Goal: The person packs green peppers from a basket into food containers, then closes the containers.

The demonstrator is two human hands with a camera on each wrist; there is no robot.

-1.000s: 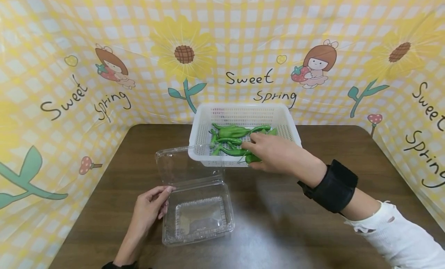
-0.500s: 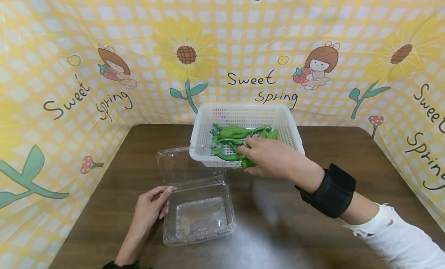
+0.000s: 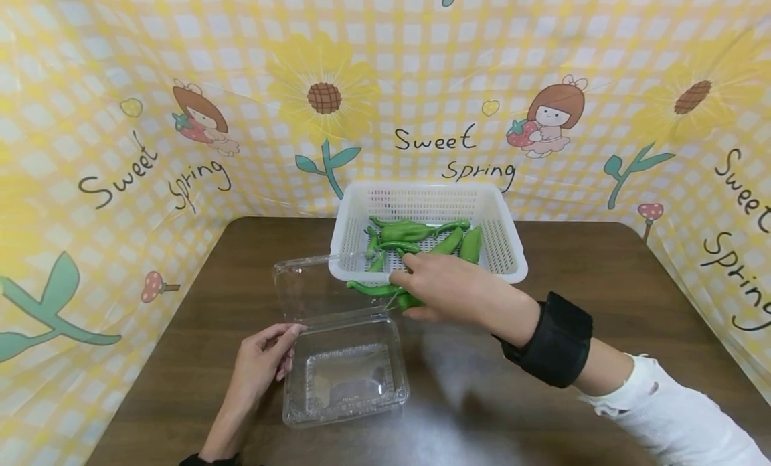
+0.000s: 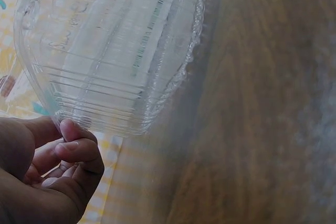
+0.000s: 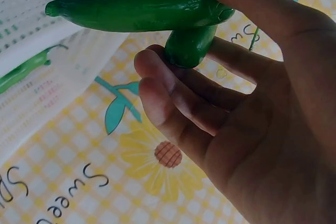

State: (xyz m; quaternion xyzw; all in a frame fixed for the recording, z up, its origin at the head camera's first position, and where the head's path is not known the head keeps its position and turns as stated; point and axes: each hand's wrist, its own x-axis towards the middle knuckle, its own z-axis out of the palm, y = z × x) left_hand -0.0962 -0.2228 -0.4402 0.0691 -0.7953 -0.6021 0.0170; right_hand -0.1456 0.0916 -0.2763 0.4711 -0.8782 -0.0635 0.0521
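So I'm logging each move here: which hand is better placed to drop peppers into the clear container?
Right. The right hand already holds two green peppers just beyond the clear container, near the white basket. The left hand rests against the container's side, holding no pepper.

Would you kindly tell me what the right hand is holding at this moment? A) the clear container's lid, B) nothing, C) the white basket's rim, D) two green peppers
D: the right hand pinches two green peppers, carried outside the white basket.
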